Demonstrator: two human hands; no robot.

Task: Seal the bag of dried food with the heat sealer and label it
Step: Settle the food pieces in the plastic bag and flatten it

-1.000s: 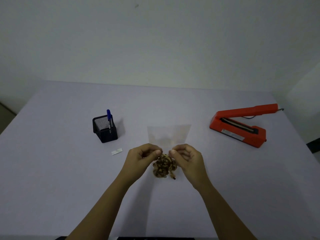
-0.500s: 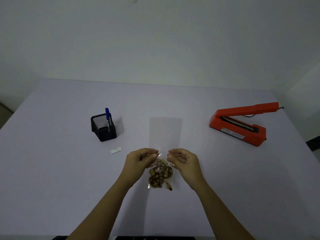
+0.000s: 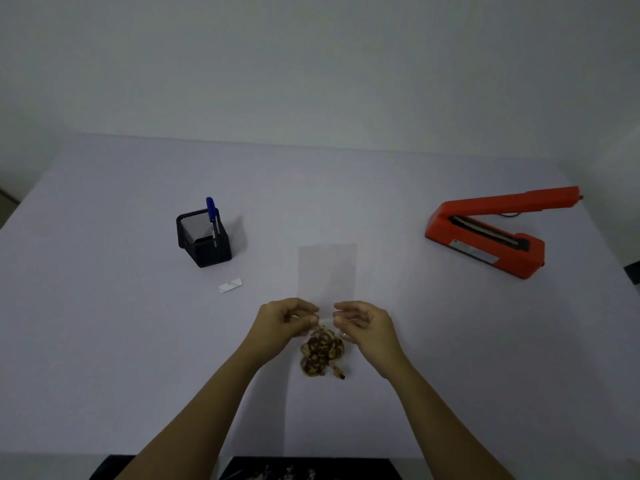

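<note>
Brown-and-tan dried food (image 3: 322,355) sits clumped in the bottom of a clear plastic bag (image 3: 327,271), nearest the person, centre-front over the pale lilac table (image 3: 104,341). Just past the clump both hands pinch the bag. The left hand (image 3: 282,323) is on its 9 o'clock edge and the right hand (image 3: 365,323) on its 3 o'clock edge, each with thumb and curled fingers closed on the plastic. The empty upper half of the bag extends flat toward 12 o'clock. From the hands, a small white label (image 3: 230,285) lies flat at 10 o'clock. Further out the same way stands a black mesh pen holder (image 3: 204,244) with a blue-capped pen (image 3: 211,211) upright in it. The orange-red heat sealer (image 3: 485,244) is at 2 o'clock, well apart, lever arm raised.
</note>
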